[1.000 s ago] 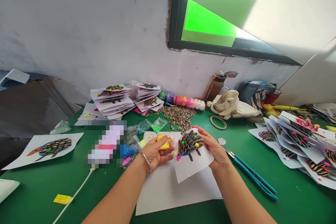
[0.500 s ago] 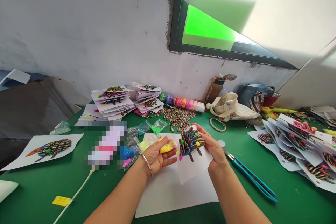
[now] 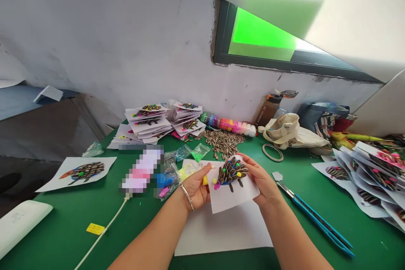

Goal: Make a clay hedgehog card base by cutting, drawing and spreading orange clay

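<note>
Seed card (image 3: 234, 196): held tilted over the far part of the white base sheet (image 3: 221, 232), picture side up, apparently raised off the paper.
Seed body (image 3: 232, 173): already covered with overlapping striped seeds over a blue layer, dotted green and yellow; two dark legs (image 3: 230, 187) below.
Pink piece (image 3: 217, 185): in place at the card's left, with a pale yellow dot; judged largely complete, any remaining part impossible to tell.
Right hand (image 3: 261, 181): clamped on the card's right edge above the base sheet, fingers along the upper corner, forearm slanting in from near right.
Left hand (image 3: 196, 190): closed on a yellow lump (image 3: 205, 180) above the base sheet's left side, thumb uppermost, forearm from near left; contact with the card unclear.
Loose seeds (image 3: 223, 141): heaped beyond the base sheet.
Green packet (image 3: 198, 152): just beyond the base sheet's far edge.
Blue-handled tool (image 3: 311, 213): right of the base sheet.
Second seed card (image 3: 88, 171): well left of the base sheet, lying flat.
</note>
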A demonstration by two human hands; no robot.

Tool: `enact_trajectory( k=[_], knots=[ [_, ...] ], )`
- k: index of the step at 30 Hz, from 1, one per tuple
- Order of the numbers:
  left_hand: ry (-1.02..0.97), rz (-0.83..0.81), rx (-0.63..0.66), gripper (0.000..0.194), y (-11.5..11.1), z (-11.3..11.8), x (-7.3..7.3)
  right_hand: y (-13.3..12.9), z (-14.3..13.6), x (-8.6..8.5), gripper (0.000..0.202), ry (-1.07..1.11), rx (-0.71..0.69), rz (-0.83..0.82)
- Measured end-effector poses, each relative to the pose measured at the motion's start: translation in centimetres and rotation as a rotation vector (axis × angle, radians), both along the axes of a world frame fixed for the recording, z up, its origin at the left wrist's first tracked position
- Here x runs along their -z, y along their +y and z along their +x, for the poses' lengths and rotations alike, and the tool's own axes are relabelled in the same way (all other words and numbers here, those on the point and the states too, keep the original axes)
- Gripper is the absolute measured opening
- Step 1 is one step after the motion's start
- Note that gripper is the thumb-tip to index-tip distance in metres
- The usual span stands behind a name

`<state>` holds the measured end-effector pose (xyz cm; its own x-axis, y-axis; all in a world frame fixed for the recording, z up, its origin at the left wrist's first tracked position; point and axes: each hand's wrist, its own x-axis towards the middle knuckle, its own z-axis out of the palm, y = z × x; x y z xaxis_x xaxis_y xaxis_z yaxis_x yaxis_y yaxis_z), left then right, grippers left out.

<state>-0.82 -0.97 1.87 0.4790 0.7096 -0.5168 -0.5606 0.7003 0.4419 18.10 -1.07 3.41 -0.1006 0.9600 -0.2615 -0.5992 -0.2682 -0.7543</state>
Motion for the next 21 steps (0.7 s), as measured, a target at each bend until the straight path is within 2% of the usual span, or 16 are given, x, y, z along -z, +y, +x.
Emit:
enact_trajectory(
  k=[5,8,14,17,21],
  knots=[
    [-0.006,0.029,-0.075,0.025,0.1,0.2,0.7,0.4,0.4,1.5,0.038,-0.082,0.079,-0.126],
    [0.017,0.016,-0.105,0.027,0.3,0.1,0.7,0.0,0.4,1.4,0.029,-0.01,0.034,-0.172],
    [0.057,0.005,-0.162,0.031,0.6,-0.3,0.1,-2.1,0.4,0.8,0.036,0.174,-0.041,-0.108],
    [0.073,0.023,-0.201,0.03,0.7,-0.3,0.0,-3.4,0.1,1.0,0.031,0.114,-0.07,-0.097],
    [0.096,0.052,-0.228,0.027,0.7,-0.3,0.0,-4.4,-0.9,1.5,0.023,-0.074,-0.154,-0.11]
  ],
)
